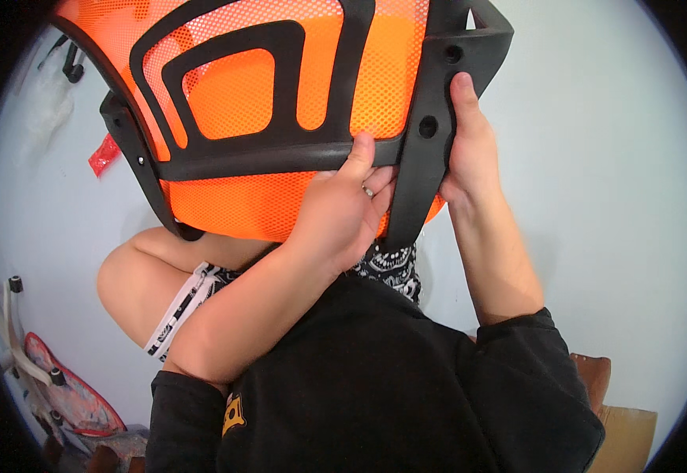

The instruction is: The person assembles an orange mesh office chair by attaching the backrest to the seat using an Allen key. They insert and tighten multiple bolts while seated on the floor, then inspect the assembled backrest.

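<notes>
1. Black-sleeved forearms are reaching up from the lower edge.
2. Left hand [342,206] is clasping the orange mesh chair backrest [280,94], bracing its crossbar.
3. Right hand [470,142] is wrapping its fingers [463,93] around the black frame upright, steadying it above the knee [126,280].

The near middle is filled by the orange mesh chair back [280,94], which is gripped on its black frame [422,142] by the left hand [343,213] and the right hand [470,142]. Bare pale floor [612,158] is left open to the right. On the left, passage is narrowed by a raised knee [126,284], a red scrap [104,155] and chair parts [52,378].
</notes>
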Demonstrator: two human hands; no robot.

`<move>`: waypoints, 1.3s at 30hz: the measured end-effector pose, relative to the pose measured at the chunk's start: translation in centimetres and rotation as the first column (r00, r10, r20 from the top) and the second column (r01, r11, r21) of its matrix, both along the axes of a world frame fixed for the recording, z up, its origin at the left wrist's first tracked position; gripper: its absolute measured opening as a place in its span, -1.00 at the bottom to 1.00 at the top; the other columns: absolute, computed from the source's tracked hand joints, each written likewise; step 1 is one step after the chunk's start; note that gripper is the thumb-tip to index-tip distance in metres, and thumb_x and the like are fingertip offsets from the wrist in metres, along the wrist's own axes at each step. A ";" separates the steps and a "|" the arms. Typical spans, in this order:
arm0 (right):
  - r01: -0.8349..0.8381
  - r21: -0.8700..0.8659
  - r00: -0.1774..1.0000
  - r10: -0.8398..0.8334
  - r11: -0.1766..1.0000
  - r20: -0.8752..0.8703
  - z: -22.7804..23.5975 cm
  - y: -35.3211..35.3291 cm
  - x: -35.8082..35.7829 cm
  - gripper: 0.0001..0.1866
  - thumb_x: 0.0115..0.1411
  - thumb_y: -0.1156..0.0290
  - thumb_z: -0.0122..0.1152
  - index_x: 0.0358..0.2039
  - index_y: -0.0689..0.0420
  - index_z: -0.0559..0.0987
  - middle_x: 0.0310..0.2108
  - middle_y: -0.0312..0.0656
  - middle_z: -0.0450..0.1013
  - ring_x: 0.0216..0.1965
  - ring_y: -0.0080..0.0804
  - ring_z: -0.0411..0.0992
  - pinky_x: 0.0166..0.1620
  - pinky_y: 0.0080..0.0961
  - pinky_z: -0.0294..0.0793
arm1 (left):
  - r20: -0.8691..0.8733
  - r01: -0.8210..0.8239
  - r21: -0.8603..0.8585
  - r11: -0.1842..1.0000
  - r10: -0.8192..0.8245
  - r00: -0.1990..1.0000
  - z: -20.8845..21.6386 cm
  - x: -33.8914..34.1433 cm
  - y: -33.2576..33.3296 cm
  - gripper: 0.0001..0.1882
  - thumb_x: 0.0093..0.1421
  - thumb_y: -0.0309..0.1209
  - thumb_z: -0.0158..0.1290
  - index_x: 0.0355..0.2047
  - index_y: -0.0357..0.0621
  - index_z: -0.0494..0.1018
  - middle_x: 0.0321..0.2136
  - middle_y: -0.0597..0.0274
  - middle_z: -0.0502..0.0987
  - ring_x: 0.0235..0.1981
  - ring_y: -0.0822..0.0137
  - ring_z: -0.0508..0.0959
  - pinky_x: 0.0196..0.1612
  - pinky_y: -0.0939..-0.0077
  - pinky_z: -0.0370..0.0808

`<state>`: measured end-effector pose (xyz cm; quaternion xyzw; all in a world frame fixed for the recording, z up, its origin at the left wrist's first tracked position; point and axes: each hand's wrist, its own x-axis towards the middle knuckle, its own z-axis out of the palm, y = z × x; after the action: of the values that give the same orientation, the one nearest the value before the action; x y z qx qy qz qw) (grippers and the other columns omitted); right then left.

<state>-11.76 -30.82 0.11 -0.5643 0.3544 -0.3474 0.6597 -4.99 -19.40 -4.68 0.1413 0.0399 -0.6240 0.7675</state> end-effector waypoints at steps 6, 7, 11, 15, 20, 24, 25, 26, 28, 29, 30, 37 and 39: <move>-0.103 0.030 0.989 0.099 0.994 0.105 3.2 1.1 2.3 -0.51 0.19 0.09 -0.02 -0.08 0.30 0.35 -0.20 -0.07 0.43 -0.26 -0.34 0.46 -0.23 -0.44 0.51 | 0.042 -0.048 -0.178 0.983 0.056 0.998 2.6 2.2 1.0 -0.70 0.25 -0.35 -0.15 -0.08 -0.28 0.26 -0.11 0.10 0.38 -0.03 0.26 0.38 0.07 0.37 0.30; -0.118 0.019 0.985 0.115 0.993 0.128 3.7 1.4 2.7 -0.51 0.19 0.11 0.00 -0.08 0.30 0.35 -0.21 -0.07 0.43 -0.26 -0.35 0.46 -0.24 -0.45 0.51 | 0.074 -0.049 -0.191 0.980 0.064 0.995 2.7 2.6 1.1 -0.71 0.24 -0.38 -0.15 -0.08 -0.29 0.26 -0.12 0.10 0.40 -0.04 0.26 0.39 0.06 0.37 0.31; -0.072 -0.015 0.975 0.073 0.997 0.209 4.9 3.4 4.5 -0.58 0.13 0.26 0.13 -0.10 0.30 0.35 -0.25 -0.13 0.43 -0.31 -0.43 0.43 -0.29 -0.53 0.47 | 0.106 -0.164 -0.261 0.951 0.197 0.975 2.8 3.5 1.9 -0.70 0.22 -0.45 -0.17 -0.05 -0.32 0.25 -0.10 0.09 0.40 -0.06 0.24 0.40 0.03 0.34 0.34; -0.065 -0.015 0.970 0.067 0.998 0.233 3.8 3.1 5.1 -0.52 0.11 0.25 0.15 -0.06 0.30 0.31 -0.22 -0.12 0.41 -0.27 -0.41 0.42 -0.26 -0.50 0.47 | 0.137 -0.180 -0.231 0.956 0.215 0.967 2.5 3.7 2.5 -0.70 0.22 -0.44 -0.18 -0.05 -0.27 0.24 -0.08 0.09 0.38 -0.03 0.20 0.38 0.07 0.28 0.29; -0.022 0.051 0.987 0.014 0.998 0.162 2.4 2.9 3.7 -0.46 0.11 0.24 0.15 0.01 0.26 0.27 -0.10 -0.10 0.36 -0.14 -0.33 0.38 -0.13 -0.43 0.43 | -0.144 -0.294 -0.114 0.949 0.277 0.950 0.6 7.1 6.0 -0.62 0.18 -0.29 -0.11 -0.03 -0.20 0.25 -0.09 0.10 0.37 0.00 0.15 0.32 0.14 0.20 0.15; -0.028 0.000 0.984 0.028 1.000 0.173 2.0 3.0 2.4 -0.48 0.18 0.19 0.04 0.01 0.32 0.26 -0.09 -0.06 0.37 -0.17 -0.31 0.42 -0.14 -0.43 0.45 | -0.235 -0.574 0.142 0.806 0.591 0.772 -3.9 13.3 7.4 -0.58 0.20 -0.24 -0.14 0.01 -0.19 0.23 -0.02 0.09 0.33 0.06 0.12 0.26 0.18 0.16 0.10; -0.021 -0.011 0.983 0.022 1.000 0.180 1.3 2.7 2.0 -0.49 0.19 0.20 0.02 0.01 0.31 0.26 -0.09 -0.07 0.37 -0.17 -0.31 0.42 -0.14 -0.43 0.45 | -0.197 -0.608 0.057 0.792 0.606 0.771 -5.5 14.5 7.1 -0.57 0.21 -0.25 -0.16 0.03 -0.20 0.22 0.02 0.10 0.30 0.09 0.13 0.24 0.19 0.14 0.08; -0.006 -0.020 0.981 0.010 1.000 0.194 0.6 2.0 1.5 -0.51 0.20 0.22 0.01 0.02 0.30 0.25 -0.08 -0.08 0.36 -0.16 -0.32 0.41 -0.13 -0.44 0.44 | -0.154 -0.629 -0.032 0.777 0.618 0.771 -6.7 15.2 6.7 -0.57 0.23 -0.26 -0.18 0.05 -0.21 0.20 0.06 0.10 0.28 0.11 0.13 0.23 0.20 0.12 0.06; 0.046 -0.026 0.968 -0.038 0.999 0.249 0.4 1.9 1.7 -0.52 0.20 0.22 0.01 0.01 0.29 0.27 -0.10 -0.09 0.38 -0.17 -0.32 0.41 -0.13 -0.42 0.44 | -0.113 -0.620 0.048 0.783 0.621 0.776 -7.6 15.5 5.7 -0.61 0.24 -0.34 -0.21 0.06 -0.21 0.20 0.09 0.12 0.26 0.12 0.17 0.23 0.20 0.17 0.08; 0.057 -0.014 0.960 -0.051 0.998 0.274 0.3 2.2 2.0 -0.53 0.20 0.23 0.01 0.01 0.28 0.28 -0.10 -0.10 0.38 -0.17 -0.32 0.41 -0.13 -0.42 0.44 | -0.072 -0.643 0.021 0.765 0.643 0.762 -6.8 15.9 6.1 -0.62 0.25 -0.37 -0.23 0.06 -0.22 0.20 0.08 0.11 0.26 0.12 0.17 0.23 0.20 0.19 0.09; 0.040 0.025 0.955 -0.046 0.999 0.293 -0.2 1.8 1.6 -0.54 0.20 0.24 0.00 0.02 0.26 0.27 -0.09 -0.11 0.37 -0.15 -0.33 0.40 -0.12 -0.43 0.42 | -0.045 -0.654 0.016 0.756 0.654 0.755 -6.2 15.6 6.4 -0.63 0.25 -0.40 -0.25 0.06 -0.22 0.20 0.08 0.10 0.27 0.11 0.16 0.24 0.20 0.20 0.09; -0.111 0.219 0.906 0.008 0.969 0.423 -1.6 0.7 1.3 -0.53 0.24 0.16 -0.09 0.02 0.25 0.29 -0.06 -0.08 0.36 -0.11 -0.26 0.39 -0.09 -0.38 0.42 | 0.104 -0.672 -0.167 0.722 0.690 0.716 -1.9 15.9 8.2 -0.62 0.24 -0.44 -0.23 0.07 -0.26 0.19 0.07 0.13 0.29 0.08 0.24 0.29 0.18 0.32 0.16; -0.199 0.254 0.885 0.063 0.946 0.461 -0.8 1.8 2.8 -0.53 0.23 0.15 -0.09 0.01 0.26 0.29 -0.07 -0.07 0.37 -0.12 -0.25 0.40 -0.09 -0.37 0.43 | 0.115 -0.731 -0.153 0.665 0.747 0.655 -1.0 16.4 10.5 -0.63 0.25 -0.43 -0.23 0.06 -0.26 0.20 0.06 0.14 0.30 0.08 0.24 0.29 0.18 0.31 0.17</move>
<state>-9.01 -29.00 -0.69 -0.3877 0.2019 -0.3651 0.8220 11.36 -8.89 -5.70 0.1290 0.0001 -0.2446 0.9610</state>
